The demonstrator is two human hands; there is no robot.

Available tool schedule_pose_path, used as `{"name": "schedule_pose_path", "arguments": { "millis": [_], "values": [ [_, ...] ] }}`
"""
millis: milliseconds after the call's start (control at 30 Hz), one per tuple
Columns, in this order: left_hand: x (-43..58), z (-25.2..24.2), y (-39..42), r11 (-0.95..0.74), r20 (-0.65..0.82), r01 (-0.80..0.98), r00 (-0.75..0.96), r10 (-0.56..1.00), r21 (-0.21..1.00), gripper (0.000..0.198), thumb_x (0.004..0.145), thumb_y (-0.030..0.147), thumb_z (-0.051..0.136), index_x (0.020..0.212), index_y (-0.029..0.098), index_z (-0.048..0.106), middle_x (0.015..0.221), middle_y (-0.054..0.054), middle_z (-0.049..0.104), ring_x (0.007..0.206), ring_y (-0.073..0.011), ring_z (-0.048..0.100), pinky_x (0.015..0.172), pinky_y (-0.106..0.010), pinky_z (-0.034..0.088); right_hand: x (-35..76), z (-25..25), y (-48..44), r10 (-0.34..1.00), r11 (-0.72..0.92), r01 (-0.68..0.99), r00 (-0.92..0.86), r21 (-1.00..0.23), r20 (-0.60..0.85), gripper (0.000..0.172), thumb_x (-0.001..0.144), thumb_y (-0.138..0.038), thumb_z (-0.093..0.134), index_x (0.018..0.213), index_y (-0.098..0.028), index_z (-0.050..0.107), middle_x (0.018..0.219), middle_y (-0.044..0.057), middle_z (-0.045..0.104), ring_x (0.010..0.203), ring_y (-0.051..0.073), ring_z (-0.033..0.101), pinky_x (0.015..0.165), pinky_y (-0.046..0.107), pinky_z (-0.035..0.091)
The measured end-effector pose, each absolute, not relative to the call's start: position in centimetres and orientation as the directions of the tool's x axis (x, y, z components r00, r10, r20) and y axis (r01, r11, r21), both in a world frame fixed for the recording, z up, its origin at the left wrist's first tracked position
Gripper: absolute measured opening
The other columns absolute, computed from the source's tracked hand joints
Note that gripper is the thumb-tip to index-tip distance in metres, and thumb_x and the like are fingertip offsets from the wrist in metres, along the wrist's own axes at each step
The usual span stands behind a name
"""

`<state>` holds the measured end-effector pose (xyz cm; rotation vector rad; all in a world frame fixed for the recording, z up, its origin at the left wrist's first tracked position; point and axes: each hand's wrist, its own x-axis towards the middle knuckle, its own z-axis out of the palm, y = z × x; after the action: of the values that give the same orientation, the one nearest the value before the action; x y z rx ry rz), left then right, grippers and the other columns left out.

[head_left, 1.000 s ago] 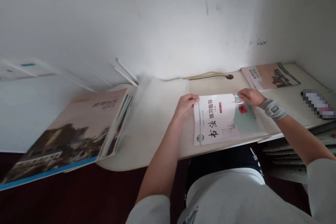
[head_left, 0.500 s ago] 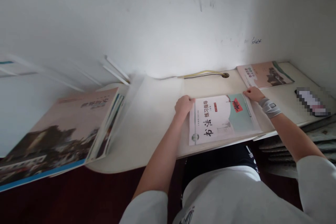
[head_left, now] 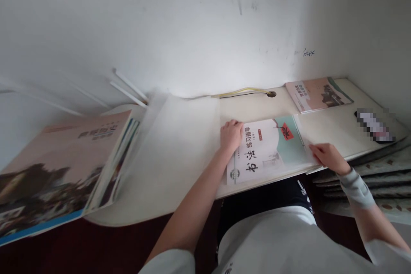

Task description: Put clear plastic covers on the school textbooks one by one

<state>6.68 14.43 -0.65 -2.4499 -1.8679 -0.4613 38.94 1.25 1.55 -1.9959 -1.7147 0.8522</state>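
Note:
A white and green workbook (head_left: 266, 147) with black calligraphy and a red mark lies on the white desk (head_left: 180, 154) in front of me, inside a clear plastic cover. My left hand (head_left: 231, 134) rests on its far left corner, fingers curled and pressing down. My right hand (head_left: 327, 157) sits at the book's near right edge, fingers pinched on the clear cover's edge. A grey wrist band shows on my right wrist.
A pink textbook (head_left: 317, 93) lies at the desk's back right by a cable hole with a yellow cord (head_left: 244, 91). A stack of large books (head_left: 64, 167) sits at the left. A blurred dark object (head_left: 374, 125) is at the right edge. The wall stands close behind.
My right hand has come from the book's far right corner down to its near right edge. My left hand has shifted slightly onto the book's top left corner.

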Motion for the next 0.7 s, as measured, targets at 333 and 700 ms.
{"name": "schedule_pose_path", "arguments": {
  "millis": [333,700],
  "values": [
    [9.5,0.1,11.3,-0.44,0.206,0.885,0.408,0.889,0.149,0.029,0.091,0.028,0.035,0.095,0.023,0.063,0.1,-0.009,0.061,0.096,-0.0255,0.053,0.08,-0.039,0.039,40.1,-3.4,-7.6,0.845,-0.494,-0.037,0.213,-0.868,-0.49,0.026,0.072,-0.06,0.054,0.077,-0.037,0.065,0.071,0.005,0.069,0.059,0.02,0.067,0.048,0.038,0.056],
    [6.8,-1.1,12.6,-0.34,0.372,0.68,0.106,0.922,0.65,0.032,0.088,0.033,0.041,0.114,0.018,0.053,0.112,-0.013,0.053,0.097,-0.0206,0.057,0.081,-0.033,0.05,45.0,2.1,-2.4,0.894,-0.299,-0.041,0.337,-0.953,-0.295,0.021,0.068,-0.037,0.068,0.086,-0.027,0.066,0.081,0.006,0.068,0.053,0.014,0.061,0.04,0.024,0.052]
  ]
}}
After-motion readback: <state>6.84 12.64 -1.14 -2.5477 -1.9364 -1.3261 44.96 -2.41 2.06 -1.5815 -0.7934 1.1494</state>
